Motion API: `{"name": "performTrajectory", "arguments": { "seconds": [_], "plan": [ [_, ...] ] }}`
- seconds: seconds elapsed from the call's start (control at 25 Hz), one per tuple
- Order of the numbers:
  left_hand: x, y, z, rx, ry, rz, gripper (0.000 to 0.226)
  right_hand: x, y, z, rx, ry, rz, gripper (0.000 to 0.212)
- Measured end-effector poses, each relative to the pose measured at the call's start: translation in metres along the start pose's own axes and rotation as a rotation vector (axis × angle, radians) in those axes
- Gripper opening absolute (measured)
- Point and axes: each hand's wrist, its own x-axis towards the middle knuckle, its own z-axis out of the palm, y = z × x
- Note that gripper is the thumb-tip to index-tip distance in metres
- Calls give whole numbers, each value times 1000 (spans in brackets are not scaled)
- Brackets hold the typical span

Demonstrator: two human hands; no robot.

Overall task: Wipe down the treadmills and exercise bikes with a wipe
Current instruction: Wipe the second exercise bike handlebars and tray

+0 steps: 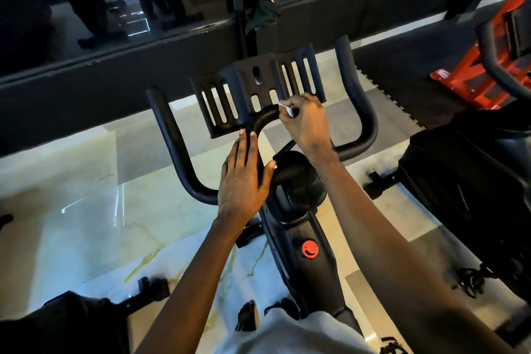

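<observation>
Glossy marble floor [86, 210] under it all. Right hand [309, 121] pinches a small white wipe [287, 109] against the centre loop [264, 116] of the black exercise bike [290, 190]. Left hand [244, 178] lies flat on that loop, fingers straight, just below the slotted tray [230, 100]. Red knob [310, 248] sits lower on the frame.

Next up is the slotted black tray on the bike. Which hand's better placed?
Right. The right hand pinches the small white wipe right at the slotted black plastic tray's lower edge. The left hand lies flat on the curved black centre bar, holding nothing.
</observation>
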Motion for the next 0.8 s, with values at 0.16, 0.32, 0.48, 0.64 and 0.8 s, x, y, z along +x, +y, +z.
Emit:
{"name": "performTrajectory", "arguments": {
  "seconds": [0.16, 0.32, 0.48, 0.64, 0.8],
  "plan": [
    [-1, -7, -3, -7, -96, 52, 86, -17, 28, -29, -96, 40, 25, 22],
    [-3, -6, -6, -43, -151, 37, 102, -35, 45, -46, -99, 26, 21, 22],
    [-3, -3, -4, -4, -107, 27, 97, -19, 31, -38, -122, -6, -30, 17],
    [-4, -5, -2, 0, -88, 41, 90, -33, 33, -45, -120, -18, 60, 18],
    [-5, -3, -4, -31, -104, 38, 87, -77, 41, -60, -17, -31, 213, 12]
  ]
}}
